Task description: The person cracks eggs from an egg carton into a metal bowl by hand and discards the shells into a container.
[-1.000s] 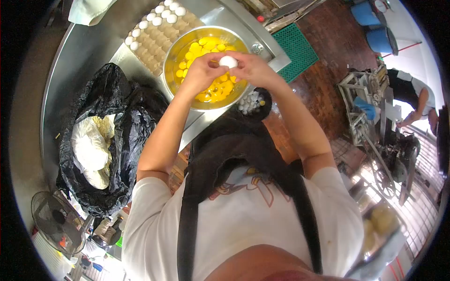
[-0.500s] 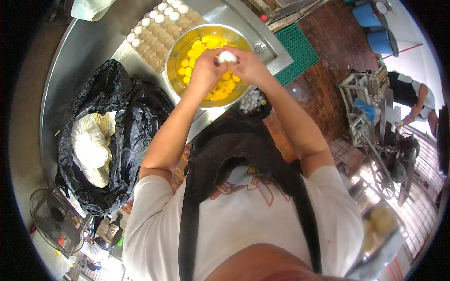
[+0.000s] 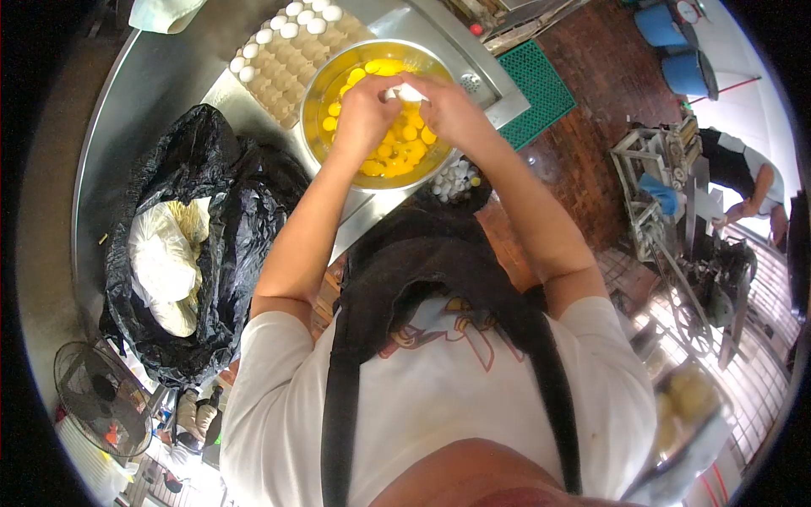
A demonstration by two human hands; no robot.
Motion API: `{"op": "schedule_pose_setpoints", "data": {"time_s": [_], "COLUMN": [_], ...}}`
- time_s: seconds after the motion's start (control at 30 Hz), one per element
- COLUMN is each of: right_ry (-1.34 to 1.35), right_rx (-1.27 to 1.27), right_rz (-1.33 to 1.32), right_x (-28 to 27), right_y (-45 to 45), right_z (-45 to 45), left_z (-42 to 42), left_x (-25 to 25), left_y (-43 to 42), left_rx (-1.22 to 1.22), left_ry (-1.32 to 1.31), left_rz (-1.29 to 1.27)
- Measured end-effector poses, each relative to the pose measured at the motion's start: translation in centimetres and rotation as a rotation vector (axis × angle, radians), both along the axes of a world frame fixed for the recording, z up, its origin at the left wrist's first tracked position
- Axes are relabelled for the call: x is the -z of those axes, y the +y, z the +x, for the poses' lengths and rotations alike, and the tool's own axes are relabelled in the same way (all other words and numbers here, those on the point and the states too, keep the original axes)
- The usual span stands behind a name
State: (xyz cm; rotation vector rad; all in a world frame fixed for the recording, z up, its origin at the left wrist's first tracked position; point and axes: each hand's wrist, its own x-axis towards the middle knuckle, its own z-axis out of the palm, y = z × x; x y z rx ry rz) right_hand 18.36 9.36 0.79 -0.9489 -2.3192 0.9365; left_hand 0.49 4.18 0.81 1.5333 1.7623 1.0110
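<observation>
Both hands are over a steel bowl (image 3: 309,139) that holds many yellow yolks in clear egg white. My left hand (image 3: 369,108) has its fingers closed on one part of a cracked white eggshell. The other part of the eggshell (image 3: 412,93) is in the closed fingers of my right hand (image 3: 446,106). Beside the bowl, at its upper left, lies a cardboard egg tray (image 3: 283,72) with several white eggs (image 3: 289,30) along its far and left sides. Discarded shells (image 3: 456,181) fill a dark bag below the bowl's right edge.
The steel counter (image 3: 118,127) bears a black plastic bag (image 3: 253,211) with a white bag (image 3: 162,262) inside. A green mat (image 3: 536,93) lies on the floor. Another person (image 3: 752,173) stands at a machine (image 3: 667,177) on the right. A fan (image 3: 101,397) is at lower left.
The egg, whole-looking a second ago, is now broken and its shell parts are spread between my hands. My hands have drawn slightly apart and upward in the view.
</observation>
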Motion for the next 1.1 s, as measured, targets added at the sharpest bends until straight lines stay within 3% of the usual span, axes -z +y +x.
{"op": "schedule_pose_setpoints", "data": {"time_s": [0.2,0.3,0.4,0.5,0.57,0.67,0.77,0.87,0.97,1.0,1.1], "right_ry": [-0.094,0.113,0.048,-0.112,-0.118,-0.183,-0.574,-0.758,-0.857,-0.788,-0.632], "right_rx": [0.018,0.039,0.085,0.137,0.181,0.253,0.251,0.302,0.303,0.318,0.377], "right_rz": [0.199,0.103,-0.106,-0.522,-0.654,-0.819,-0.775,-0.697,-0.389,-0.436,-0.453], "right_x": [-1.6,-1.2,-4.0,-7.3,-5.2,-0.4,4.2,7.8,12.0,11.4,9.6], "right_y": [-0.4,-0.3,-1.6,-3.5,-4.6,-5.8,-6.1,-6.2,-6.8,-6.9,-7.1], "right_z": [-0.2,0.1,3.2,7.6,10.7,13.8,14.7,15.3,17.6,17.9,18.0], "left_z": [-0.5,0.0,2.0,5.5,8.1,12.2,14.7,17.2,16.8,16.4,15.2], "left_x": [-0.9,-2.1,-3.5,-3.5,-1.2,3.9,6.7,14.9,12.3,11.4,9.4], "left_y": [0.4,0.1,-0.7,-2.0,-3.0,-4.0,-4.2,-5.1,-3.7,-3.3,-3.4], "left_rx": [0.036,0.011,0.07,0.213,0.361,0.544,0.691,0.632,0.766,0.792,0.542], "left_ry": [0.054,0.013,-0.085,-0.175,-0.127,-0.1,0.017,-0.012,0.102,0.088,-0.296], "left_rz": [0.087,0.056,-0.005,-0.152,-0.063,-0.234,-0.279,-0.378,-0.426,-0.44,-0.565]}}
